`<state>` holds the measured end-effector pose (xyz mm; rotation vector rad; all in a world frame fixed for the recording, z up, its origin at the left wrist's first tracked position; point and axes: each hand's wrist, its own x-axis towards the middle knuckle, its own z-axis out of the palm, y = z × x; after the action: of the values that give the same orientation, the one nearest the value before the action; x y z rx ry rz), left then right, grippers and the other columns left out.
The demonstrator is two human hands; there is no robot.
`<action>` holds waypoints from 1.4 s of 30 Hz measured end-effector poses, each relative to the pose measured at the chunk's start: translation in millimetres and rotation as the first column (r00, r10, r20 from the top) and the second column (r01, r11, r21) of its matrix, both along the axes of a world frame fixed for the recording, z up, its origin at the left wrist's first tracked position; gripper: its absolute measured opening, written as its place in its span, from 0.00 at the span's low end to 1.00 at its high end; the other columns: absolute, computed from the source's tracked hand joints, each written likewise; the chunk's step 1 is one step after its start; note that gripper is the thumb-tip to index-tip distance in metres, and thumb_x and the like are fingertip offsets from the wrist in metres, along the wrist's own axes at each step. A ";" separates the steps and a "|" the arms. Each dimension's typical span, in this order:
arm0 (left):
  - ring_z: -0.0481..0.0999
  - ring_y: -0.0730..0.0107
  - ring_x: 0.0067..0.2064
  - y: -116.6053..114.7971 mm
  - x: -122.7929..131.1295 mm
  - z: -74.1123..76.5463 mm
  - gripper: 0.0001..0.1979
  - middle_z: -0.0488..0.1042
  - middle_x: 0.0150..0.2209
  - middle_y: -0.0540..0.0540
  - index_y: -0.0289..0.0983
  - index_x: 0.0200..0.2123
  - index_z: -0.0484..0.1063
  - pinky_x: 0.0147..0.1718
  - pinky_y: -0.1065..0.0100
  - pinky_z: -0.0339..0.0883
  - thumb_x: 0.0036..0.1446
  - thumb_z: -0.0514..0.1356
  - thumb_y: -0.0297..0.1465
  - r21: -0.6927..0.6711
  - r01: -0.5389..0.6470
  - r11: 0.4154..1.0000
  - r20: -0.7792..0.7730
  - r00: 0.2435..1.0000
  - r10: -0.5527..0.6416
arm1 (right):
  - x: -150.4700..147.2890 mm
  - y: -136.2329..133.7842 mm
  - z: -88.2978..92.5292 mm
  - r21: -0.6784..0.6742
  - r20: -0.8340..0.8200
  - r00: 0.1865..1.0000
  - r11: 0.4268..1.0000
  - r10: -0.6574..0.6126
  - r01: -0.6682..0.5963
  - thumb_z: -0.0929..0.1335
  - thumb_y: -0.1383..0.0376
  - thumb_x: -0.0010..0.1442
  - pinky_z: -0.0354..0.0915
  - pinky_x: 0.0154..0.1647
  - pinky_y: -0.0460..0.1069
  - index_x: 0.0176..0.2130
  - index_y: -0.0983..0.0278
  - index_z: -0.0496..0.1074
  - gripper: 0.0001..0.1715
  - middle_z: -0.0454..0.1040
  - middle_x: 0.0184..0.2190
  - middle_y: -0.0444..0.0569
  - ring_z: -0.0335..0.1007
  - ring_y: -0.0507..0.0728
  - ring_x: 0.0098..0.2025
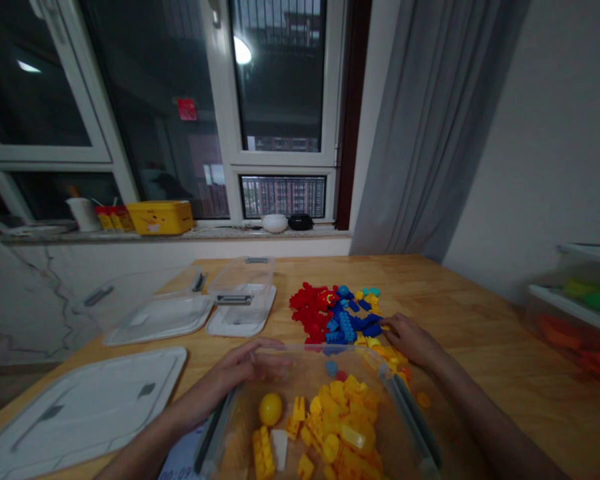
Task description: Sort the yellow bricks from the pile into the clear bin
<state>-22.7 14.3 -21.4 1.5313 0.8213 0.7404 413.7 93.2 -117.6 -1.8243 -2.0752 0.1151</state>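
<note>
"If the wide, clear plastic bin with dark grey clips (416,420) is our clock's centre, what's biggest around it?"

"The pale wooden tabletop (480,333), reaching away toward twelve. After the bin comes a flat white rectangular lid (105,400), lying at nine."

"Smaller than those?"

"A low transparent plastic box (243,280) at eleven, over a small white lid (250,325). Inside the bin, toward three, is a mound of yellow plastic toy bricks (350,427). On the table, a heap of bright red plastic pieces (307,313) lies at twelve, touching a heap of blue plastic pieces (347,327) toward one."

"And the hands?"

"The bare left hand (247,367) is at ten, fingers stretched out and partly seen through the bin's wall; I can't tell whether they press on it. The bare right hand (403,337), between one and two, has its fingers bent down at the blue heap's edge. Whether they pinch a piece, I can't tell."

"Smallest?"

"All in the bin: a studded yellow block (263,455) at eight, a round yellow ball (270,409) at nine, and a slim white piece (279,448) just beside the block."
</note>
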 end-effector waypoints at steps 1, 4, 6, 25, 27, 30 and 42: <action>0.76 0.50 0.59 -0.1 -0.1 -0.1 0.19 0.82 0.54 0.46 0.41 0.55 0.72 0.63 0.51 0.60 0.61 0.58 0.32 -0.009 0.002 1.000 0.004 1.000 -0.001 | 0.3 -0.4 0.9 -0.005 0.001 1.000 1.000 -0.006 0.006 0.63 0.64 0.65 0.64 0.52 0.49 0.51 0.62 0.77 0.20 0.76 0.47 0.56 0.74 0.59 0.49; 0.75 0.49 0.60 -0.6 -0.3 0.5 0.19 0.81 0.55 0.45 0.41 0.56 0.72 0.63 0.51 0.60 0.61 0.58 0.33 -0.030 0.003 1.000 0.000 1.000 -0.003 | 2.0 -1.3 2.8 -0.017 0.012 1.000 1.000 -0.005 0.005 0.65 0.64 0.63 0.64 0.51 0.49 0.49 0.62 0.77 0.17 0.77 0.48 0.55 0.74 0.59 0.49; 0.74 0.49 0.60 -1.1 0.1 1.7 0.19 0.80 0.56 0.45 0.41 0.55 0.73 0.62 0.52 0.60 0.60 0.58 0.33 -0.014 -0.007 1.000 -0.021 1.000 0.007 | 3.1 -1.7 3.6 -0.009 0.006 1.000 1.000 -0.001 0.001 0.65 0.65 0.62 0.64 0.52 0.49 0.47 0.62 0.77 0.16 0.78 0.47 0.55 0.74 0.59 0.49; 0.74 0.48 0.60 -3.6 2.2 6.8 0.19 0.81 0.54 0.46 0.41 0.54 0.74 0.62 0.53 0.61 0.60 0.59 0.36 0.005 -0.032 0.999 -0.036 0.999 0.032 | -1.9 -6.4 16.3 0.119 -0.205 0.979 0.992 -0.007 0.032 0.64 0.58 0.61 0.67 0.39 0.51 0.44 0.64 0.76 0.18 0.80 0.35 0.54 0.76 0.60 0.36; 0.75 0.49 0.59 -2.7 1.8 5.6 0.19 0.81 0.54 0.45 0.41 0.54 0.74 0.62 0.52 0.61 0.60 0.59 0.35 0.001 -0.027 1.000 -0.027 0.999 0.027 | -6.3 -6.3 19.4 0.125 -0.303 0.953 0.991 -0.004 0.043 0.65 0.55 0.60 0.67 0.36 0.51 0.45 0.65 0.76 0.20 0.80 0.32 0.52 0.75 0.59 0.33; 0.76 0.49 0.58 -1.5 0.9 4.7 0.20 0.81 0.54 0.44 0.41 0.55 0.73 0.62 0.51 0.60 0.59 0.60 0.33 -0.013 -0.002 1.000 -0.015 1.000 0.001 | -17.9 -6.6 28.3 0.157 -0.519 0.855 0.985 0.022 0.070 0.69 0.50 0.56 0.68 0.37 0.52 0.43 0.64 0.76 0.23 0.80 0.32 0.51 0.75 0.59 0.33; 0.72 0.47 0.61 -5.8 4.1 12.1 0.18 0.80 0.55 0.47 0.41 0.51 0.77 0.61 0.56 0.62 0.57 0.61 0.34 0.065 -0.081 0.995 -0.104 0.991 0.088 | -75.2 -61.5 74.7 -0.057 -0.950 0.295 0.870 0.104 -0.490 0.80 0.54 0.47 0.59 0.28 0.44 0.35 0.63 0.77 0.21 0.75 0.29 0.43 0.66 0.49 0.28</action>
<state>-18.5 8.5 -9.3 1.6092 0.9557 0.7563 338.5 31.7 -42.9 -0.9411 -1.4631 1.3852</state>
